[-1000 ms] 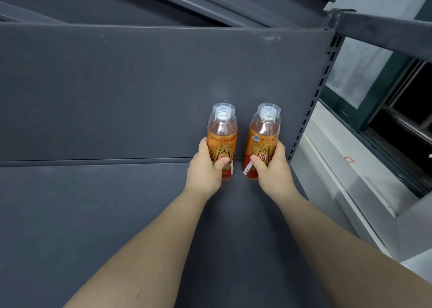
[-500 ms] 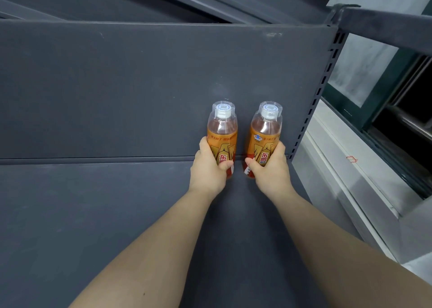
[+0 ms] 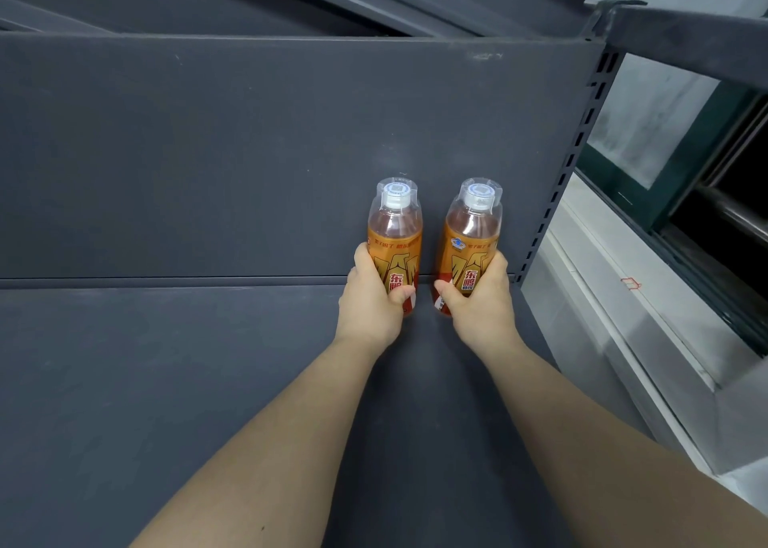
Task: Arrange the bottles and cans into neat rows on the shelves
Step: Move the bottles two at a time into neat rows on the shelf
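Gripping two bottles, one in each hand. Fingers point(image 3: 360, 258) of the left hand point(image 3: 370, 304) are wrapping round the lower half of the left bottle point(image 3: 395, 231), with the thumb lying across its orange label. The right hand point(image 3: 482, 304) is closing in the same way on the right bottle point(image 3: 471, 231).

Location: both bottles are standing upright at the back of the shelf point(image 3: 166, 381), near its right end, and appear to be resting on it. They are sitting just beside each other with a narrow gap between them, caps level and labels facing forward. They are standing close to the back panel point(image 3: 249, 152); whether they are touching it cannot be told.

Progress: the job is looking barely begun. These two bottles are forming the start of a row, and they are the only stock showing on this shelf; no cans are appearing anywhere in view. Letting go, bringing more stock and extending the row leftward are all probably remaining.

Surroundings: a slotted post point(image 3: 571, 173) is rising just right of the right bottle, with a dark beam point(image 3: 685, 28) crossing above it. Beyond, a pale ledge point(image 3: 615, 319) and a green window frame point(image 3: 615, 161) are running along the right side.

Obstructions: nothing is blocking the shelf to the left. The post is leaving the right hand little room on that side.
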The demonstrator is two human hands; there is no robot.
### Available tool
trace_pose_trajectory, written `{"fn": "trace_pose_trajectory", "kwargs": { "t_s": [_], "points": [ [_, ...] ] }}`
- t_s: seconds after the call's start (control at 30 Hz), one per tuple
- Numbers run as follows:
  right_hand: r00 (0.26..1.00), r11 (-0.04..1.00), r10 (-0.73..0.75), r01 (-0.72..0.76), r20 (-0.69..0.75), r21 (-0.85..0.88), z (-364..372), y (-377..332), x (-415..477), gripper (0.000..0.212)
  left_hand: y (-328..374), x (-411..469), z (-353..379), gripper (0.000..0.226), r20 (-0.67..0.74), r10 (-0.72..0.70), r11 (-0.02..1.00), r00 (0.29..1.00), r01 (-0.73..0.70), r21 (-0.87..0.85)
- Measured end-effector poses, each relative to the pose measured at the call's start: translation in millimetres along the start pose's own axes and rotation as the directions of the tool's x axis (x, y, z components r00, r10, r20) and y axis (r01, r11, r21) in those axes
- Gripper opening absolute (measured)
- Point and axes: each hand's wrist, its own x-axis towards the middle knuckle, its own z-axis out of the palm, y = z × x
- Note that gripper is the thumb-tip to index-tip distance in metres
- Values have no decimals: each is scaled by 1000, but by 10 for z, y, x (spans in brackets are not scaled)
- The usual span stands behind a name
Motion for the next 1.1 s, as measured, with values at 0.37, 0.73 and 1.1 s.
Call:
{"fn": "trace_pose_trajectory", "kwargs": {
  "t_s": [0.37,0.73,1.1],
  "points": [
    [991,990,97,-105,-87,-95,-214,-25,-322,67,62,-312,-186,83,-50,-52,999,997,53,8],
    [731,692,-266,598,628,-403,-72,-612,-1157,45,-299,-856,-897,54,-79,134,781,988,-56,622],
    [418,512,-324,832,849,-214,1105,-1466,-2456,63,-1232,-1945,-2517,57,-301,-46,641,952,260,722]
  ]
}}
